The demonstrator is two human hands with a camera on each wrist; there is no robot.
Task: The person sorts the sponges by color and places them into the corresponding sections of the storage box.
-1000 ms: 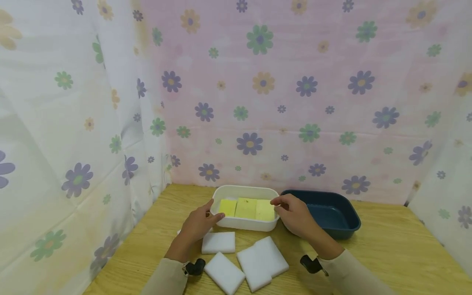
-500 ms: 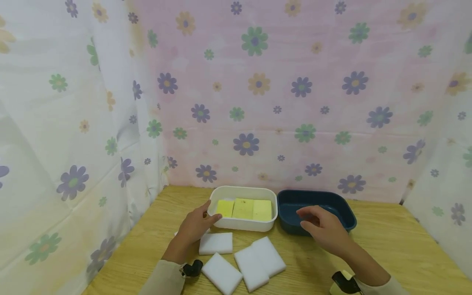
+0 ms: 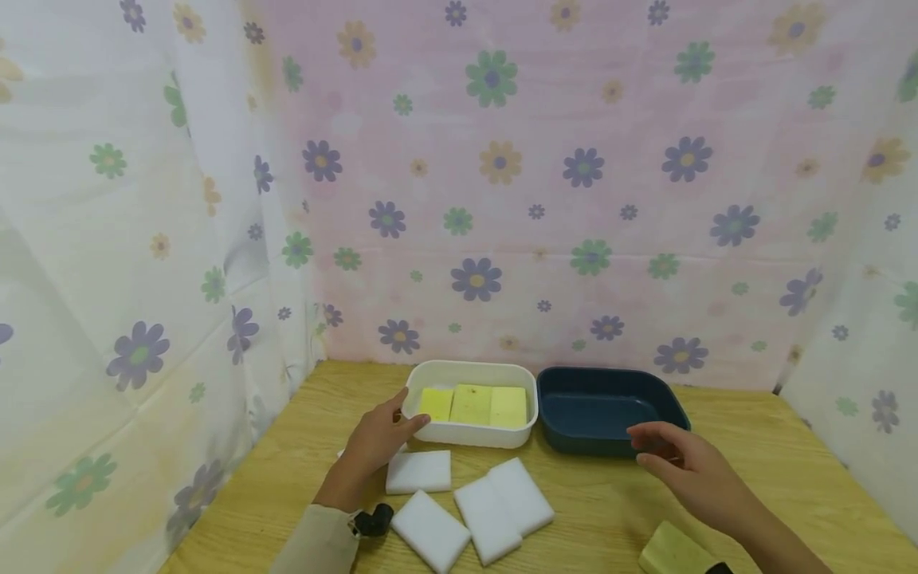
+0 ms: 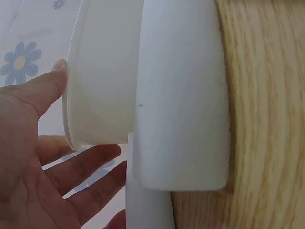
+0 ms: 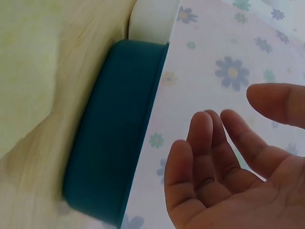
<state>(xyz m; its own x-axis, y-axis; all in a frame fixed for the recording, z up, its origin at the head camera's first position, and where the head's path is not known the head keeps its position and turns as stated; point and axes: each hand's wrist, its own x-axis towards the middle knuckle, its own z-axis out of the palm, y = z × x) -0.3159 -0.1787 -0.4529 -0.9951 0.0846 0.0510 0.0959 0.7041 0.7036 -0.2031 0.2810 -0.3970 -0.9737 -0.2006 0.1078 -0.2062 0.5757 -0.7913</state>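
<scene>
My left hand [image 3: 383, 434] holds the left end of a white plastic basin [image 3: 469, 437], thumb on the front rim and fingers round the corner. In the left wrist view the thumb rests at the basin's rim [image 4: 66, 109]. Three yellow sponges, the middle one a yellow sponge [image 3: 472, 404], lie side by side inside. My right hand [image 3: 692, 474], fingers loosely bent and holding nothing, hovers by the front right corner of a dark blue basin [image 3: 588, 445]. Below it, a yellow sponge [image 3: 667, 550] lies on the table, partly behind the wrist.
Several white sponge blocks lie in front of the white basin, among them a tilted white block [image 3: 430, 530] and an overlapping pair [image 3: 502, 510]. The two basins stand side by side on the wooden table [image 3: 774, 462], before a flowered cloth [image 3: 545, 239].
My right hand has moved from the right end of the white basin, across the blue basin, toward the front right. The yellow sponge there has come into view. My left hand stays put.
</scene>
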